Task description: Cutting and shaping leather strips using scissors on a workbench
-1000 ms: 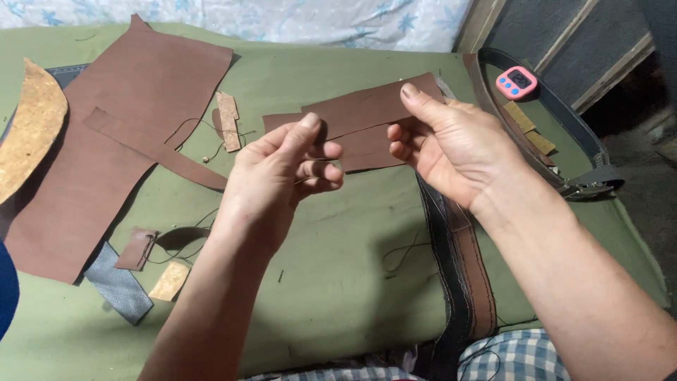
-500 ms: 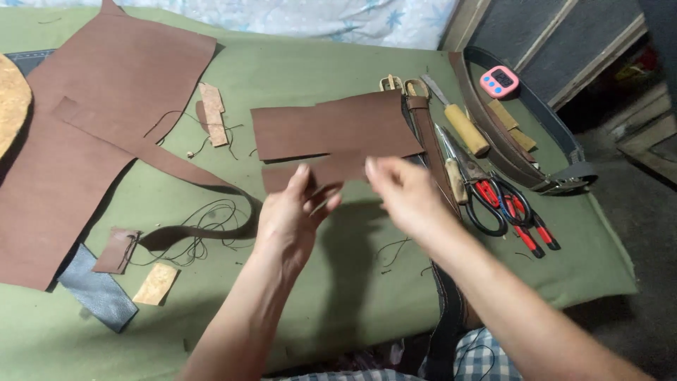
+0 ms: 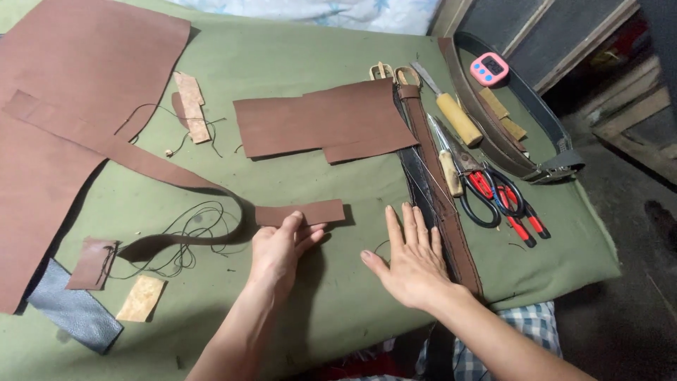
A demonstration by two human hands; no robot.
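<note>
Two hands work low on the green cloth. The left hand has its fingertips curled onto the near edge of a small brown leather strip, thumb and fingers close together, pinning it rather than lifting it. The right hand lies flat and spread wide, holding nothing, palm on the cloth just beside the dark belt that runs along the right.

Just left of the strip, loose black thread lies in loops on the cloth, with a long leather strap curving through it. If the strip slides that way, I judge it could catch the thread and drag the tangle along.

Beyond the right hand's fingertips lie scissors and red-handled pliers, close past the belt. A careless sweep of the spread hand could meet the blades or knock the tools toward the cloth's edge. Two larger leather panels lie farther up, well apart from both hands.
</note>
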